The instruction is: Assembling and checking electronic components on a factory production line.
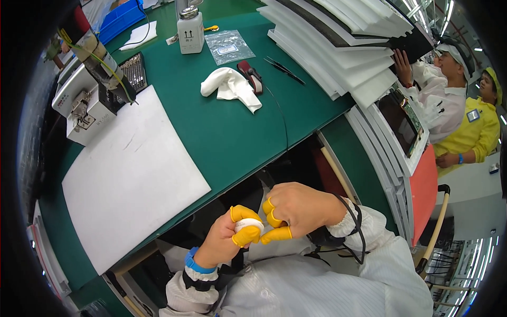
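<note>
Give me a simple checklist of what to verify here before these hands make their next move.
1. Small white disc held: ok, in the left hand, between finger and thumb.
2. Right hand touching the disc: cannot tell; its fingertips are very close.
3. Yellow finger cots worn: ok, they show on both hands.
4. Blue wristband on: ok, around the left wrist.
5. White sheet unmarked: not ok, a few dark marks show on it.
6. Tweezers put down: ok, lying on the green bench top.
</note>
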A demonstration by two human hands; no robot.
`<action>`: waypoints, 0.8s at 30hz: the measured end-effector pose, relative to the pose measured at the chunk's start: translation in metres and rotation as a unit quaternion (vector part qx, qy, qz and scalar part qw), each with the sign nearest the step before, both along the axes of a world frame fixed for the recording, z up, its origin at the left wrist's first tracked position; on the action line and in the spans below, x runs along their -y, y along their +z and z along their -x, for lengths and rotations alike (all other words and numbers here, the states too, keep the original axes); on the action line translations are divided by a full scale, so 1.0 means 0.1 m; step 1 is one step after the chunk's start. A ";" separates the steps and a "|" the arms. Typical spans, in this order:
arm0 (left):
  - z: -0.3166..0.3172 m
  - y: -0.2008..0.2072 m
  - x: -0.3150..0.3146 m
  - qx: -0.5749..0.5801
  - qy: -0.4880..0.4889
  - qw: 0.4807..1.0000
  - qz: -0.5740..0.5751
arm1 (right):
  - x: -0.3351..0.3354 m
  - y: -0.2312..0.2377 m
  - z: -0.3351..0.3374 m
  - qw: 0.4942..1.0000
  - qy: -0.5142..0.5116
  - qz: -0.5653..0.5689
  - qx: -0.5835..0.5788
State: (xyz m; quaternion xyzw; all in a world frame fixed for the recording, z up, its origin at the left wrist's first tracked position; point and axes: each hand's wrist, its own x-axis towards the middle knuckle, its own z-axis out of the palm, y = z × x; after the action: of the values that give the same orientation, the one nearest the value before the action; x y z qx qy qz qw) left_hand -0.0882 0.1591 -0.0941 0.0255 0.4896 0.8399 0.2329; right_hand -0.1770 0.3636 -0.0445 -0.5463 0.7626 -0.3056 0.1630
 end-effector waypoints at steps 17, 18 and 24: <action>-0.06 0.25 -0.01 -0.123 -0.031 0.973 0.195 | 0.00 0.06 -0.11 0.999 0.016 0.006 0.027; -0.06 0.27 0.00 -0.106 -0.035 0.973 0.203 | 0.00 0.06 -0.11 1.000 0.016 0.007 0.026; -0.05 0.28 0.00 -0.092 -0.034 0.970 0.223 | 0.02 0.08 -0.11 1.000 0.012 -0.003 0.012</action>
State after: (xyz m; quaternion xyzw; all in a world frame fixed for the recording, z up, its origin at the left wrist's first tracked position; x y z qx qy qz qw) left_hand -0.0831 0.1590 -0.0664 0.0670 0.6831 0.6948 0.2149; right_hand -0.1657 0.3616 -0.0362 -0.5511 0.7549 -0.3080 0.1775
